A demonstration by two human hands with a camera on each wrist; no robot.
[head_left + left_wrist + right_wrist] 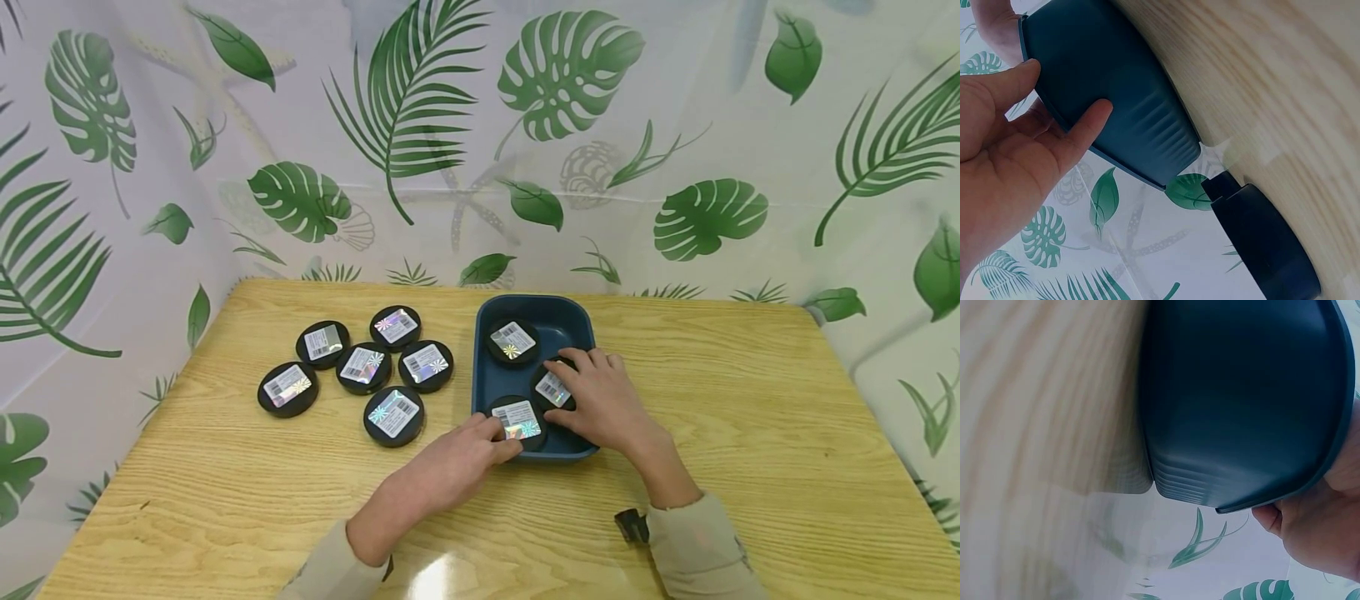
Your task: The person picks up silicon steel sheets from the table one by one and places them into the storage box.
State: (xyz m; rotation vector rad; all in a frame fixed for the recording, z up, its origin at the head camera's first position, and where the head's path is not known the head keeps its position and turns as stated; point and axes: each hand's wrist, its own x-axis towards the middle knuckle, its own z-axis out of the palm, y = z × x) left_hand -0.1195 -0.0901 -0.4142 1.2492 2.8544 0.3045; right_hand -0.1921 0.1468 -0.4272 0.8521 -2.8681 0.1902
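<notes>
A dark blue rectangular tray (536, 300) stands on the table with three round black discs in it, each with a white label and a shiny sticker. My left hand (450, 467) reaches over its near left corner and grips the front disc (519, 417) by the edge. In the left wrist view, one finger of that hand (1010, 137) lies against the tray's outer wall (1104, 69). Thumb and fingers of my right hand (603, 404) hold another disc (553, 388) at the tray's right side. A third disc (513, 341) lies untouched at the back left.
Several more labelled black discs (364, 367) lie in a loose group left of the tray on the wooden table (750, 417). A leaf-patterned cloth (450, 125) rises behind the table and at both sides. A small black fitting (632, 525) shows by the right sleeve.
</notes>
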